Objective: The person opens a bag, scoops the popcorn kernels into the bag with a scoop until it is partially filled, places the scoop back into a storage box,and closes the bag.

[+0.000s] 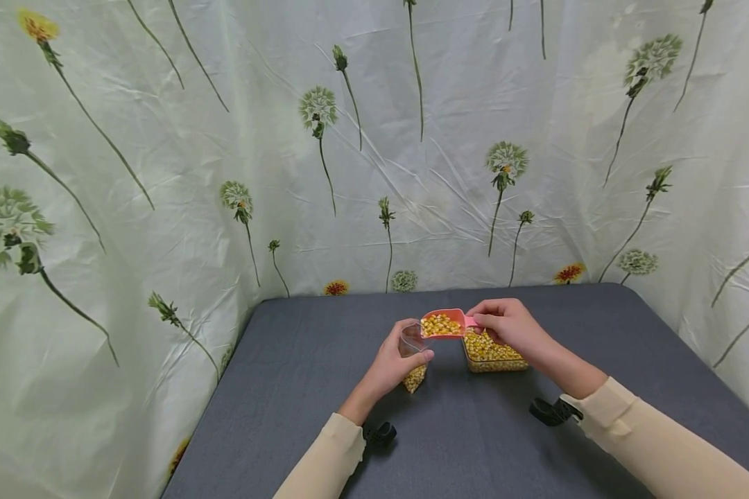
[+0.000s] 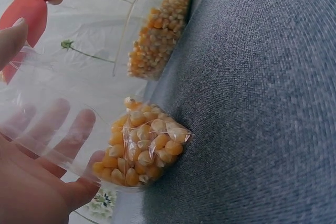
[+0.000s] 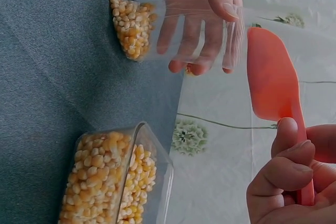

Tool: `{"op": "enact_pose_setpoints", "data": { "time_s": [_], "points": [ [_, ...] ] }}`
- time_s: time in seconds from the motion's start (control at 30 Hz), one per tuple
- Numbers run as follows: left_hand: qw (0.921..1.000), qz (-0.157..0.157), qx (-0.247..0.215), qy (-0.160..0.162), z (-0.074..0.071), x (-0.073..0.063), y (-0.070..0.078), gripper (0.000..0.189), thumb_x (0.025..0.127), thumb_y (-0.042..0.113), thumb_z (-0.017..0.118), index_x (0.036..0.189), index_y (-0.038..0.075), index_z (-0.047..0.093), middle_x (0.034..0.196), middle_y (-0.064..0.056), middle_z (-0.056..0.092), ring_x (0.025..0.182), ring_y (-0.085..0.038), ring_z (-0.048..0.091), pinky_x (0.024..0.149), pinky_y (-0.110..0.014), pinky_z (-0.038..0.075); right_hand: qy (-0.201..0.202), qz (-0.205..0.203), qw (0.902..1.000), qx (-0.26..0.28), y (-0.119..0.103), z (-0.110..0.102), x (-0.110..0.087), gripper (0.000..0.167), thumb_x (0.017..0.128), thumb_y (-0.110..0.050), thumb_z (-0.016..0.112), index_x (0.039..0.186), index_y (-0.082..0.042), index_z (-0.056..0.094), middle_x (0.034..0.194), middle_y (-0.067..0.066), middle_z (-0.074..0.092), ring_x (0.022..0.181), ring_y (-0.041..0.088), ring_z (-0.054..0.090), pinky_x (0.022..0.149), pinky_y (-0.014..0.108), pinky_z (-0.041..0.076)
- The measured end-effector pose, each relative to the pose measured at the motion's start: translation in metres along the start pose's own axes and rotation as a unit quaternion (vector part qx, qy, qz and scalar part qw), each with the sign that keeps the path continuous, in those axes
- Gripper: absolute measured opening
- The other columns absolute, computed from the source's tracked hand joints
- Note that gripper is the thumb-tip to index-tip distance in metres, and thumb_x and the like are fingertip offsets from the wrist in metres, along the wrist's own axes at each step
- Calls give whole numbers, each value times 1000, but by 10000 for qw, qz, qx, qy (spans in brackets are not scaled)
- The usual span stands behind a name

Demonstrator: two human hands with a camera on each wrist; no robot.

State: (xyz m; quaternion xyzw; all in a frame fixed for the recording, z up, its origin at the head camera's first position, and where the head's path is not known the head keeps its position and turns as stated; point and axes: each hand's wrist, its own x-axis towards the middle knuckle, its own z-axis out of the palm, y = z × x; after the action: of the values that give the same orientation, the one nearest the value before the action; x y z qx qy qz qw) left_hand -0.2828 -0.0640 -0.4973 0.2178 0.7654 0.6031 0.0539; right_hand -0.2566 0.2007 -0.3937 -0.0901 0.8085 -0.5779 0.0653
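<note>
My left hand (image 1: 392, 360) holds a clear plastic bag (image 3: 181, 32) upright, thumb on the near side and fingers behind it. Corn kernels (image 2: 144, 148) fill the bag's bottom, which touches or nearly touches the table. In my right hand (image 1: 512, 327) is the handle of a red-orange scoop (image 3: 273, 77), gripped between thumb and curled fingers. The scoop, loaded with corn kernels (image 1: 440, 324), is roughly level, its front edge at the bag's open mouth. Below the right hand stands a clear rectangular container (image 1: 498, 366) of corn kernels.
A dark grey cloth covers the table (image 1: 287, 388). Behind and beside it hangs a white curtain (image 1: 374, 173) printed with dandelions. Black wrist straps (image 1: 552, 412) show below both forearms. The container stands right of the bag, a short gap between them.
</note>
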Motion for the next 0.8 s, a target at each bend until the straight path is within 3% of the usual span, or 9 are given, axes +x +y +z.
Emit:
{"op": "enact_pose_setpoints", "data": {
  "time_s": [0.13,0.5,0.8],
  "points": [
    [10000,-69,-16,-6,-1,0,1,69,89,44,77,145,22,42,125,-1,56,102,-19,63,82,-37,54,-20,-91,9999,-131,-3,4,3,21,102,-11,60,109,5,70,75,8,61,53,15,41,49,27,38],
    [9997,-224,-30,7,-1,0,1,71,87,46,79,143,21,43,122,-8,56,99,-23,63,78,-36,56,4,-347,9973,-646,-5,9,6,17,101,-9,60,106,2,72,78,12,61,55,17,44,49,30,41],
    [9996,-282,-79,-8,0,0,1,70,86,45,80,142,22,44,122,-6,54,98,-23,63,77,-36,56,144,-450,9925,-1129,-5,11,6,15,100,-11,61,101,-4,75,77,7,62,60,22,48,53,32,43]
  ]
}}
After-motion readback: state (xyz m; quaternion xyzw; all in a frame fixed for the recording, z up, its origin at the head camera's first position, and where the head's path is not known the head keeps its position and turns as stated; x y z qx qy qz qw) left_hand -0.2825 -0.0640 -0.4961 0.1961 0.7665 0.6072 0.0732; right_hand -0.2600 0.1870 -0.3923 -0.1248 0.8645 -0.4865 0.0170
